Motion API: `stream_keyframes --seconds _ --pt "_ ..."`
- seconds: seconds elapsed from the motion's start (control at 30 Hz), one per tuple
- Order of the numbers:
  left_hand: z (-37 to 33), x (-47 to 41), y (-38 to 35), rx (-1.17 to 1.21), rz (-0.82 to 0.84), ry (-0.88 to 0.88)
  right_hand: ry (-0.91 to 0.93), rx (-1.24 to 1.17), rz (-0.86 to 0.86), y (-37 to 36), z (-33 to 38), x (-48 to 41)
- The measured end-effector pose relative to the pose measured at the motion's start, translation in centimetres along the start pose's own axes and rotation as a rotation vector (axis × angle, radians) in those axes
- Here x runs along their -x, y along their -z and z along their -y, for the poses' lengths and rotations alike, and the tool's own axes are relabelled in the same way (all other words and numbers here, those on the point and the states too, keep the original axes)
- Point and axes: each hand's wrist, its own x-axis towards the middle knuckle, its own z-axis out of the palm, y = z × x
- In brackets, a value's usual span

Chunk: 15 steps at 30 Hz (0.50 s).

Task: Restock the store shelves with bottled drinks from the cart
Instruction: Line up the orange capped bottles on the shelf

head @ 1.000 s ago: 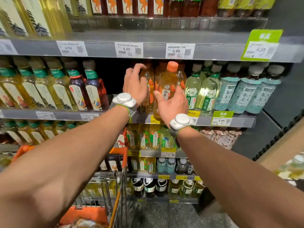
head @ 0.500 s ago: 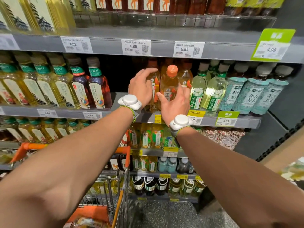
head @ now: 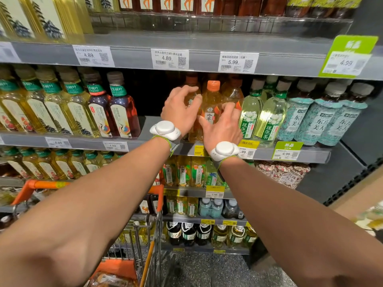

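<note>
**A:** Where is the drink?

**B:** The orange-capped bottle stands upright on the middle shelf, in the centre of the frame. It is at the front of a group of amber bottles of the same kind. Pale green bottles stand just to its right. To its left is a dark gap, and past that are dark red bottles.

**A:** And the hands?

**B:** Both arms reach up to it from the bottom corners. The right hand is released, with its fingers spread and fairly straight. Its thumb lies against the bottle's white label, and the other fingers fan over the amber bottle on the right.

**A:** The left one?

**B:** The left hand is just left of the orange-capped bottle, in front of another amber bottle. Its fingers are bent like a claw, and the fingertips come up to the orange-capped bottle's shoulder. I cannot tell whether they hold anything.

**A:** Anything on the wrists?

**B:** Each wrist has a round white device on a grey strap with a green edge, one on the left and one on the right.

**A:** The cart?

**B:** The cart is at the lower left, below the left arm. It is wire-sided, with an orange handle. Something lies in it at the bottom edge, too blurred to name.

**A:** Price tags?

**B:** A white tag reading 5.99 hangs on the shelf edge above, right of centre.
</note>
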Motion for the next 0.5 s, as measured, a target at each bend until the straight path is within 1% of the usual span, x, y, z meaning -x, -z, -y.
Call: stream_keyframes --seconds 0.17,0.3,0.5 --pt "-0.03 -0.16 -0.59 -0.051 -0.002 0.023 0.005 0.003 0.01 -0.33 -0.27 0.3" --pt "-0.16 0.16 -0.7 -0.058 -0.019 0.01 0.021 -0.108 0.029 -0.06 -0.36 0.21" --pt "-0.25 0.42 -0.82 -0.08 -0.04 -0.003 0.045 -0.1 0.052 0.23 -0.88 -0.14"
